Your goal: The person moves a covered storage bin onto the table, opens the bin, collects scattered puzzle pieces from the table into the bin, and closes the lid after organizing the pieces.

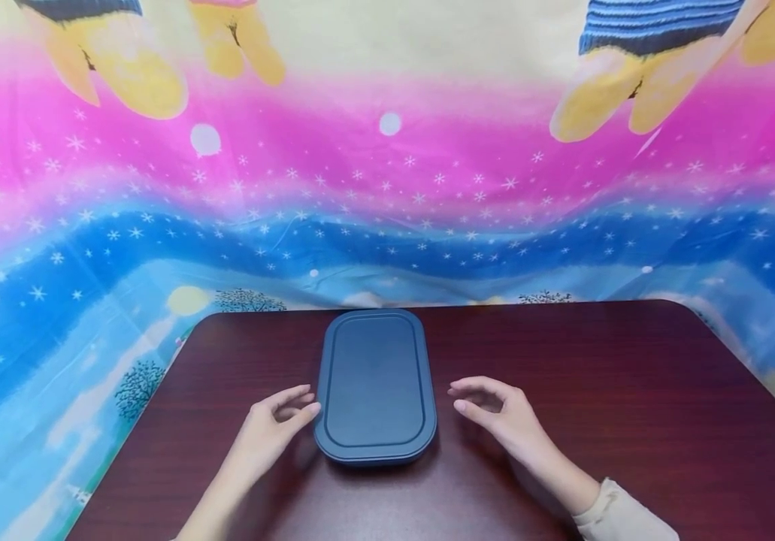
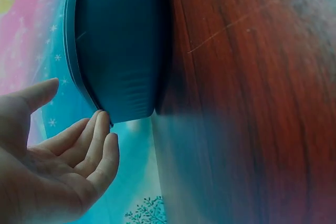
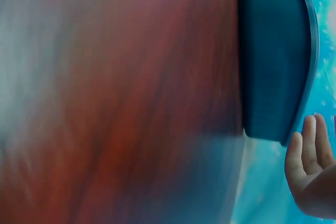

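Note:
A dark blue-grey rectangular box with rounded corners and a rimmed lid (image 1: 376, 379) lies on the table, its long side running away from me. Close by its left edge is my left hand (image 1: 275, 424), fingers loosely bent with nothing between them; whether the fingertips touch the rim I cannot tell. On the other side my right hand (image 1: 505, 417) hovers a short way off the box, thumb and fingers apart and holding nothing. In the left wrist view the box's side wall (image 2: 123, 45) shows beneath the lid's overhanging rim. The box's contents are hidden.
The dark red-brown wooden table (image 1: 590, 376) has rounded far corners. Behind it and along both sides hangs a printed cloth (image 1: 387, 188) in pink and blue with snowflakes. The box's far end lies near the table's back edge.

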{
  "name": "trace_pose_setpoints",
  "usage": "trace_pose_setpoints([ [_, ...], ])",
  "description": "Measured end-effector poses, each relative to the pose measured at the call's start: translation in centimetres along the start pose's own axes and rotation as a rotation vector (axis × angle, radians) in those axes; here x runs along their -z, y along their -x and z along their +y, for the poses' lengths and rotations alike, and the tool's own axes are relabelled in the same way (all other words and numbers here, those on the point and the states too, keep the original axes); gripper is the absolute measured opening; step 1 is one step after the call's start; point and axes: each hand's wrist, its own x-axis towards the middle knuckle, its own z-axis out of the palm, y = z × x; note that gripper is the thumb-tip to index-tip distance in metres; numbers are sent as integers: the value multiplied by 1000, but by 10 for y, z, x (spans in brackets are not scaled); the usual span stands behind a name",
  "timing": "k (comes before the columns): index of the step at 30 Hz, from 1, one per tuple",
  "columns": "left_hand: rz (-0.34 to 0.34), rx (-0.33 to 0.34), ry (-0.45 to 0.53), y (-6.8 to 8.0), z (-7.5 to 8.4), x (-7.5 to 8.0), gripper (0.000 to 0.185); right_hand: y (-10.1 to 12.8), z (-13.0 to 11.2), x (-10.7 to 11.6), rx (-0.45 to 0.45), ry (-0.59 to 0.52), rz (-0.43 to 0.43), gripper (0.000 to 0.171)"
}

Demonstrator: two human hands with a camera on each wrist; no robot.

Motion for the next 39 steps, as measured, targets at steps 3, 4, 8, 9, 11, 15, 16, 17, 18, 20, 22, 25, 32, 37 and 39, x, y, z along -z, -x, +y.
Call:
trace_pose_setpoints([
  [3, -13, 9, 20, 1, 0, 0, 52, 0, -1, -7, -59, -55, 9, 32],
  [4, -18, 12, 25, 1, -1, 0, 51, 1, -2, -10, -80, -67, 9, 33],
  [8, -32, 15, 27, 2, -2, -2, 49, 1, -5, -18, -152, -109, 19, 38],
  [9, -35, 15, 26, 2, -3, -3, 49, 1, -6, -20, -172, -123, 25, 38],
  [11, -34, 16, 21, 2, -4, -4, 48, 1, -7, -24, -206, -144, 40, 40],
  [15, -43, 20, 25, 3, -5, -4, 49, 1, -9, -31, -259, -184, 61, 43],
  [16, -50, 20, 27, 3, -5, -4, 50, 1, -9, -33, -266, -191, 60, 45],
  [17, -59, 18, 28, 3, -5, -4, 51, 1, -9, -34, -271, -196, 59, 46],
  [18, -69, 16, 28, 3, -6, -4, 52, 1, -9, -36, -270, -196, 55, 47],
  [20, -91, 9, 28, 4, -6, -4, 55, 1, -9, -38, -269, -204, 45, 50],
  [22, -108, -1, 25, 4, -7, -3, 57, 1, -10, -41, -268, -204, 39, 54],
  [25, -132, -12, 36, 3, -8, -2, 59, 0, -11, -43, -267, -200, 36, 61],
  [32, -177, -30, 76, 0, -12, -1, 64, -1, -12, -45, -274, -173, 31, 66],
  [37, -200, -37, 97, -2, -14, 0, 65, 0, -13, -45, -278, -147, 22, 65],
  [39, -208, -38, 108, -2, -15, 0, 66, 0, -13, -45, -280, -140, 18, 65],
])
